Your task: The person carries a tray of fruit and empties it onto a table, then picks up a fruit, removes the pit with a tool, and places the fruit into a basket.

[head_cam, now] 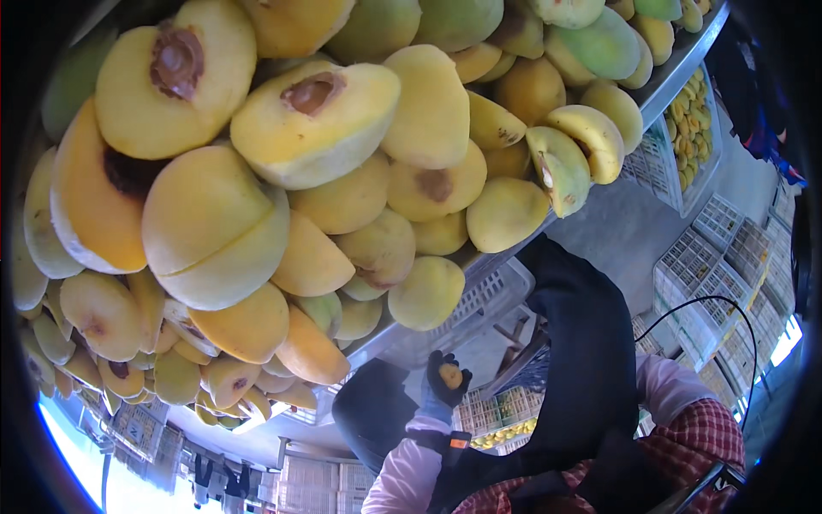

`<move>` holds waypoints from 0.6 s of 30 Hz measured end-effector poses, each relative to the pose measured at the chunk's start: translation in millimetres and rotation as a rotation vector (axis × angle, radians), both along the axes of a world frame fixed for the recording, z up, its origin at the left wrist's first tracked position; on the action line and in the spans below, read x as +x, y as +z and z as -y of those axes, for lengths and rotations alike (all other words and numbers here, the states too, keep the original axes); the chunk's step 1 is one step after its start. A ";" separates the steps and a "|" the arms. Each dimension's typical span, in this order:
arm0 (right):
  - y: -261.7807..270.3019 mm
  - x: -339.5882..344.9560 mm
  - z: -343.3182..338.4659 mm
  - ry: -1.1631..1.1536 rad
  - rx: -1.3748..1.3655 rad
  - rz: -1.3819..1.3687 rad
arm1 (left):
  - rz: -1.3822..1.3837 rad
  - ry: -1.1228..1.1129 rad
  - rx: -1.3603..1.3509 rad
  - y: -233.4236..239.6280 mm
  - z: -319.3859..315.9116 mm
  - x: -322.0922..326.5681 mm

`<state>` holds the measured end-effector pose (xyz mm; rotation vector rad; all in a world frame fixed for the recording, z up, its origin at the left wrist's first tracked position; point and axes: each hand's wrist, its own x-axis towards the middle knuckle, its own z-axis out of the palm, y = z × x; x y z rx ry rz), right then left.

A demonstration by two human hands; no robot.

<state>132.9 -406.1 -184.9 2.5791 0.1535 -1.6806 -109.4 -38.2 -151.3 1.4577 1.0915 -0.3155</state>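
Observation:
My left hand [449, 378], in a dark glove, is below the edge of a metal table [684, 61]. Its fingers curl around a small yellow-brown piece of fruit [451, 376], which looks like a peach. A dark band with an orange patch circles that wrist. My right hand is out of view; only its pale and red-checked sleeve [674, 392] shows, beyond my dark-clothed leg [581, 334]. Heaped on the table are many halved yellow peaches [215, 225], some cut side up with brown pit hollows, others skin side up. Several lie right at the table's edge.
A plastic crate [494, 292] stands under the table edge, and another crate [498, 411] with yellow fruit lies beyond my left hand. A fruit-filled crate [713, 173] and stacked crates [690, 257] are at right. A black cable [725, 298] arches there. People [236, 478] stand in the background.

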 end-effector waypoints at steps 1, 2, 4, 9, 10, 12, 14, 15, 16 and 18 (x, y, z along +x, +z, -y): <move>-1.7 2.3 -0.4 0.000 0.002 0.001 | 0.006 0.004 0.007 7.2 -9.2 15.1; -2.7 4.8 2.1 -0.004 -0.001 0.007 | -0.213 0.506 -0.415 14.1 -20.6 38.4; -13.0 6.6 0.7 0.009 0.010 0.009 | -0.423 1.018 -0.827 20.0 -31.6 48.4; -28.2 17.9 -1.3 0.033 0.025 0.052 | -0.162 0.377 -0.667 11.1 -47.8 39.2; -30.6 21.6 0.5 0.041 0.022 0.068 | -0.196 0.436 -0.716 13.3 -54.7 46.2; -42.5 31.5 -1.8 0.053 0.041 0.110 | -0.191 0.449 -0.730 2.5 -69.4 56.2; -46.9 40.4 -3.3 0.061 0.059 0.147 | -0.096 0.237 -0.543 -8.2 -73.0 63.9; -52.5 44.7 -8.6 0.072 0.073 0.167 | -0.032 0.031 -0.358 -13.5 -76.0 69.1; -60.4 52.9 -10.7 0.081 0.089 0.195 | -0.123 0.026 -0.366 -12.2 -81.2 85.1; -72.1 60.7 -14.8 0.073 0.131 0.249 | 0.005 -0.071 -0.118 -29.0 -81.0 92.8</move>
